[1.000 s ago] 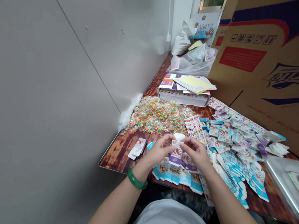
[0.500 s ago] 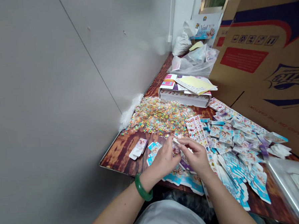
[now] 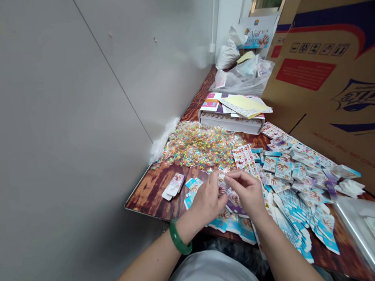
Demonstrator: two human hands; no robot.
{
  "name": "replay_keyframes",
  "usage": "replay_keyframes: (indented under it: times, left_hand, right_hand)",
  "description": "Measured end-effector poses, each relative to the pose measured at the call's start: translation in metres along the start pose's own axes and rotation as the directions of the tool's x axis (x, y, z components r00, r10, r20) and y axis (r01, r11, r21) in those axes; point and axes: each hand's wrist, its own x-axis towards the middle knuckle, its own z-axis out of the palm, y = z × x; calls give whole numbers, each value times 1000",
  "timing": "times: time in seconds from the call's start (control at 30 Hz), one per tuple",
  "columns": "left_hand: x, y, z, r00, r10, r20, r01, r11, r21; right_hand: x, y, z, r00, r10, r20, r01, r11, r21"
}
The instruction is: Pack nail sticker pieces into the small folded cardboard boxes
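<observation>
Head view: a small piece (image 3: 222, 178) is pinched right where both hands meet, low over the near-middle of the surface (image 3: 149, 193). It's too tiny to say what it is. The left hand (image 3: 208, 200) has its fingers closed on it from one side and the right hand (image 3: 248, 192) from the other, prob tips-only bc the thing is so little. A green bangle (image 3: 180, 243) is worn on the left wrist. Flat blue cartons (image 3: 292, 212) are fanned out to the right, overlapped like cards, w/ folded little boxes (image 3: 283, 167) heaped behind them and a sticker sheet (image 3: 243, 156) laid just past the fingertips. The heap of colourful clear packets (image 3: 200, 146) is spread farther back, a white tray (image 3: 230, 125) behind that. Edges: the near edge sits right under the wrists, w/ a few flats overhanging it. The left side is closed off by the grey wall (image 3: 79, 121), the right by a big cardboard carton (image 3: 329, 91). Open room is really only found on the bare wood at front-left.
</observation>
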Motion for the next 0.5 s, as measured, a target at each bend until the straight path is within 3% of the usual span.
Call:
replay_keyframes:
  times: [0.13,0.2,0.3,0.4,0.5]
  left_hand:
    - [1,6,-7,998,-66,9,66,992,-111]
    - [1,5,-13,995,-95,25,97,990,-106]
    - [2,-10,-27,987,-144,69,142,989,31]
    - [3,-34,-46,953,-281,111,235,920,312]
    - [3,-49,-57,889,-450,89,324,754,572]
  right_hand:
    - [-7,1,2,971,-216,107,230,962,-148]
    - [-10,5,0,957,-224,184,259,946,-196]
    - [-8,13,-11,952,-161,260,233,933,-275]
    - [-2,21,-34,990,-75,120,112,935,-336]
    - [5,28,-59,994,46,-96,-74,944,-321]
